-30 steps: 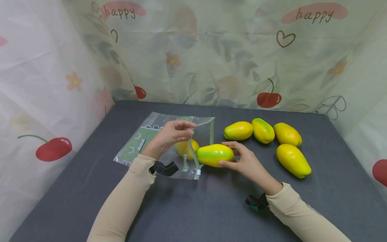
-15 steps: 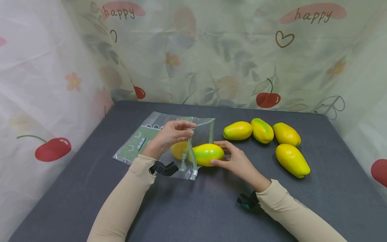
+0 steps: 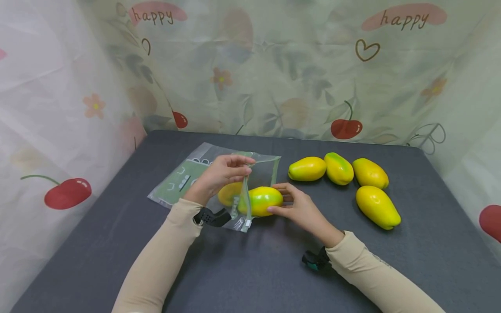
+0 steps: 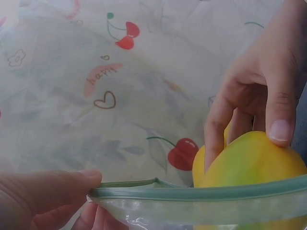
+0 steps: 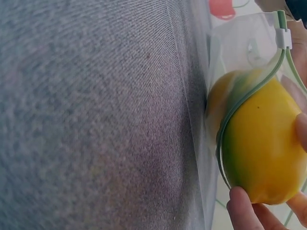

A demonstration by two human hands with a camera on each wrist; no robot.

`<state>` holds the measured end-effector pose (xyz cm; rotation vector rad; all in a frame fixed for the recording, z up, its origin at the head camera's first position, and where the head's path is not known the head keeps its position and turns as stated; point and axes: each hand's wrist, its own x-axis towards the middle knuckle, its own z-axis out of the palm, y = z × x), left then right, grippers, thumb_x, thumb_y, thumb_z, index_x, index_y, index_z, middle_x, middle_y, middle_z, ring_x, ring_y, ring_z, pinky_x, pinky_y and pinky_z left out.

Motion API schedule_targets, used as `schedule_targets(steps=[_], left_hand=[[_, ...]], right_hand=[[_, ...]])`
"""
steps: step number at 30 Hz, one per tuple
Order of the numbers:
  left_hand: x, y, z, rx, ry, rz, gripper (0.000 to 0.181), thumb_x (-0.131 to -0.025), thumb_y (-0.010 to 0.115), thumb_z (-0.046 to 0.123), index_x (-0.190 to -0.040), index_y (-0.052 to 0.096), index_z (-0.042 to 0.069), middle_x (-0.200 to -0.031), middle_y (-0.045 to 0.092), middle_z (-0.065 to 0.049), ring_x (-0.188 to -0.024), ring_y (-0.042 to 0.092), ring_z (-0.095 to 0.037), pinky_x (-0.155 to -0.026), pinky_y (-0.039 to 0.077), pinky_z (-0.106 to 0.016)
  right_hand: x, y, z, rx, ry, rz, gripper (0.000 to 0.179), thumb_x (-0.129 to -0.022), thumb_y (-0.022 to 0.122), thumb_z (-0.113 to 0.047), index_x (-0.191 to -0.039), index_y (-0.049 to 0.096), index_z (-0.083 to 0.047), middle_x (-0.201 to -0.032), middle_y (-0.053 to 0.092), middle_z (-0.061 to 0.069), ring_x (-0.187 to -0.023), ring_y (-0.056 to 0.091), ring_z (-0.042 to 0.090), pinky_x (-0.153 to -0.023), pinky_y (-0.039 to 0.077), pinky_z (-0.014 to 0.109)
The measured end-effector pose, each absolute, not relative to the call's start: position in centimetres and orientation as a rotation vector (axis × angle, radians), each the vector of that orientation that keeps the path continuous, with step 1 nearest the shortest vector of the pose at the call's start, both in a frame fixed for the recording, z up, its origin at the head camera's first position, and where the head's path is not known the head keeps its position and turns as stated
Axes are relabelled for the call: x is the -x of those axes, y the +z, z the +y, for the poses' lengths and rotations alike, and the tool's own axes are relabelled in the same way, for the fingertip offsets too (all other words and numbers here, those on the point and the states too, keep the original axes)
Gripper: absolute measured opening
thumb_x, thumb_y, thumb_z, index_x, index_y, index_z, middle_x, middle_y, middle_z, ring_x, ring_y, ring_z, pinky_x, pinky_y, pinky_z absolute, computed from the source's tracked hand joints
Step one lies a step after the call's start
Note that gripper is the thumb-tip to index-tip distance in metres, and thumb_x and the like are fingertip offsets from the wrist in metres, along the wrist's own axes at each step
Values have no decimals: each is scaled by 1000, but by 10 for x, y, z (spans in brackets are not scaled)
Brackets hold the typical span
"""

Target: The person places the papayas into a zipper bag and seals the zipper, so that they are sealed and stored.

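My left hand (image 3: 227,174) pinches the green zip edge of a clear slider bag (image 3: 274,167) between thumb and fingers, lifting the upper side of its mouth. With thumb and fingers around its rear end, my right hand (image 3: 297,204) grips a yellow-green papaya (image 3: 266,201). The front part of this papaya lies inside the mouth, seen through the plastic. Deeper in the bag is another papaya (image 3: 228,193), partly covered by my left hand. In the right wrist view the white slider (image 5: 284,39) sits at one end of the zip edge.
Several more papayas lie at the back right of the dark table (image 3: 266,269), among them one papaya (image 3: 307,169) nearest the bag and one papaya (image 3: 378,207) farther right. A printed curtain (image 3: 274,87) stands behind and at both sides.
My right hand has moved left, pushing the papaya from the bag's edge partly into its mouth. The papaya inside has shifted left. My left hand has stayed nearly in place.
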<state>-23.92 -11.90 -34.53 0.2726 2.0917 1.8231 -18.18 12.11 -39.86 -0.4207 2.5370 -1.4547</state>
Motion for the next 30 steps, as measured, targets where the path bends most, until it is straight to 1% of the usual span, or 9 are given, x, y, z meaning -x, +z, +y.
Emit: schedule_targets(steps=[4,8,13,18,22,26,30], left_hand=[[240,-345,-119,-283,1832,2085,34,-94,63,8,-127,59,0,-134,54,-23,-91,60,-14,-90,52,-29],[240,-345,-118,-296,1823,2090,35,-94,63,8,-128,59,0,-133,54,-23,-91,59,-14,-91,51,-31],[240,-346,-118,-298,1819,2087,35,-94,63,8,-127,59,0,-131,55,-22,-93,59,-15,-96,49,-35],[240,-345,-118,-293,1817,2091,35,-94,63,8,-128,59,0,-132,55,-22,-94,59,-16,-96,49,-36],[238,-344,-118,-307,1813,2100,35,-94,63,9,-127,59,0,-132,55,-22,-95,59,-16,-97,49,-37],[237,-344,-118,-306,1816,2102,35,-94,63,9,-127,59,0,-132,55,-22,-95,59,-16,-96,49,-36],[237,-344,-118,-294,1820,2095,35,-94,63,8,-127,59,0,-133,55,-21,-97,59,-16,-98,49,-37]], right_hand=[[181,-399,121,456,-1433,2554,67,-80,78,-38,-139,51,-17,-135,56,10,-116,60,30,-93,52,45],[181,-398,120,492,-1457,2538,64,-82,77,-31,-139,51,-16,-133,57,11,-114,61,30,-91,53,44],[179,-397,118,475,-1503,2511,56,-83,77,-22,-134,54,-15,-130,60,12,-110,64,30,-88,55,40],[178,-397,114,452,-1504,2534,50,-83,76,-18,-129,57,-14,-126,62,12,-106,66,29,-85,56,38],[178,-398,111,451,-1488,2570,47,-83,76,-16,-126,60,-13,-118,64,11,-102,67,27,-82,57,37],[178,-399,108,453,-1471,2595,44,-82,77,-16,-124,62,-14,-109,66,8,-96,68,23,-81,57,35],[179,-400,106,450,-1463,2600,42,-83,77,-16,-123,63,-14,-104,67,6,-92,67,19,-80,56,34]])
